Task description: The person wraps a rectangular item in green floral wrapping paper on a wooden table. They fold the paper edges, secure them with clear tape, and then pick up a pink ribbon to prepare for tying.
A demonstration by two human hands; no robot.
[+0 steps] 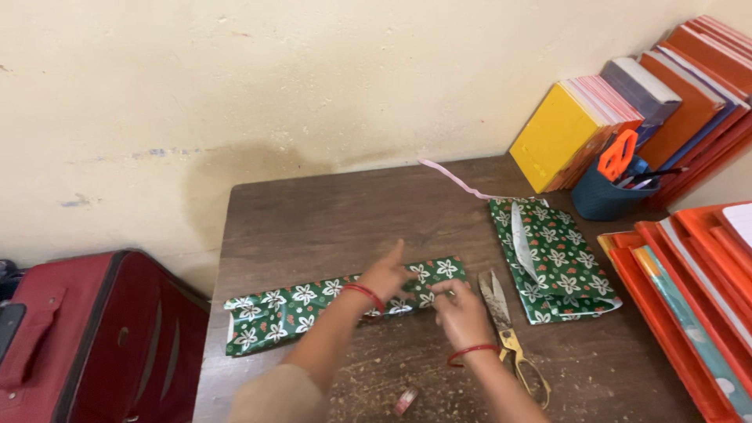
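Dark brown wooden worktop (313,227) stood against a cream wall. Long green flower-printed wrapped parcel (298,307) lay across it near the front edge. Left hand (384,276) pressed flat on the parcel, fingers released; right hand (462,313) pinched its paper edge. Gold-handled scissors (509,333) lay just beside the right hand.
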